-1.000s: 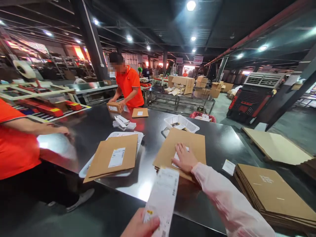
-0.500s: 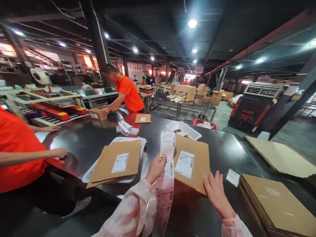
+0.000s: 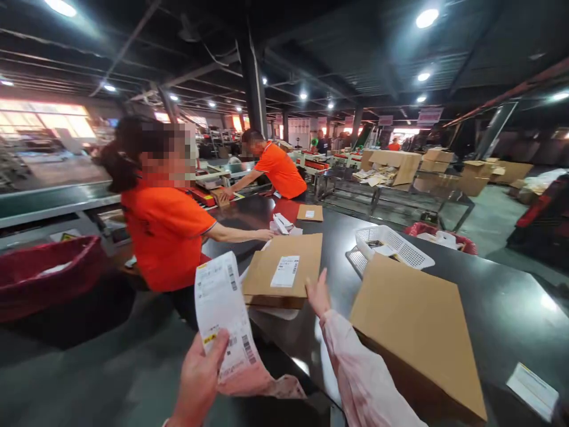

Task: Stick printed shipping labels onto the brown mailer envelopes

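My left hand (image 3: 202, 370) pinches a strip of printed shipping labels (image 3: 224, 314), whose lower end curls off to the right. A cardboard mailer (image 3: 306, 252) with a white shipping label (image 3: 285, 271) lies on top of a pile at the table's left edge. At its right edge is my right hand (image 3: 319, 293), fingers apart, one fingertip touching the cardboard. Under the pile, part of a white tray (image 3: 284, 312) shows. A blank cardboard mailer (image 3: 418, 320) lies on the black table (image 3: 493, 308), to the right of my right forearm.
A co-worker in orange (image 3: 164, 231) stands at left, arm reaching toward the pile; another (image 3: 282, 172) handles a box farther back. White paper slips (image 3: 284, 224), a small mailer (image 3: 310, 213), a white basket (image 3: 400, 249) and a white card (image 3: 532, 391) are on the table. A red-lined bin (image 3: 53, 279) stands left.
The view has turned left. The labelled mailer has gone from the right onto the left pile, and a blank mailer now shows at right. My left hand has shifted left with the labels.
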Tool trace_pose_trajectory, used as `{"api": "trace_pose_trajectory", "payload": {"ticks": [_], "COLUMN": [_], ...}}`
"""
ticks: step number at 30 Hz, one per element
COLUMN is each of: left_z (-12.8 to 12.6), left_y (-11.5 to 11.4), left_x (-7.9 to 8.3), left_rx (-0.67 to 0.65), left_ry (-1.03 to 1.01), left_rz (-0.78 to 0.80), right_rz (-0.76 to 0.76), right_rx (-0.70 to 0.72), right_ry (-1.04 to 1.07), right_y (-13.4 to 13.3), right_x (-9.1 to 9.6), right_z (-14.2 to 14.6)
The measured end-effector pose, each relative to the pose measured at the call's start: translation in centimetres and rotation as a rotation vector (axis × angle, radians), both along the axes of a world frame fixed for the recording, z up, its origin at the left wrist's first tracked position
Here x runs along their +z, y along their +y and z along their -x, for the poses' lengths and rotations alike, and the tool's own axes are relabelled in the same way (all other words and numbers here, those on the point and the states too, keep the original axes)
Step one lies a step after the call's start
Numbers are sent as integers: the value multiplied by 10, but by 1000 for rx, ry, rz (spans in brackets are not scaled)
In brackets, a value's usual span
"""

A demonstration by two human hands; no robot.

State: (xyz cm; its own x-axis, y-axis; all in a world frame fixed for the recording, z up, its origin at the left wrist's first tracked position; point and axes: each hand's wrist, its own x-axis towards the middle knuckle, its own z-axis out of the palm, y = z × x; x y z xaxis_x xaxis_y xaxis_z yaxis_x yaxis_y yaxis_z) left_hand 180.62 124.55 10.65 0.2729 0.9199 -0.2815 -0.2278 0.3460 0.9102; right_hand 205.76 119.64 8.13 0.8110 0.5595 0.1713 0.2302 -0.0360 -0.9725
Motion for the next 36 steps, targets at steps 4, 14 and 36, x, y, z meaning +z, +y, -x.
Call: {"api": "trace_pose_trajectory", "payload": {"ticks": [4,14,36], "left_z": [-9,-94,-106], "left_y": [-30,-76,-186], "left_x": [-24,-4,-51], "left_rx": [-221,-769,-1350], "left_ry": [-1,-45,-132], "left_rz": [-33,-173,237], "right_rz": [29,188,875], "right_rx": [397,258,-392], "right_ry": [76,138,-417], "right_y": [-18,-162,-222], "right_x": [7,44,35], "right_z": [38,67,-132]}}
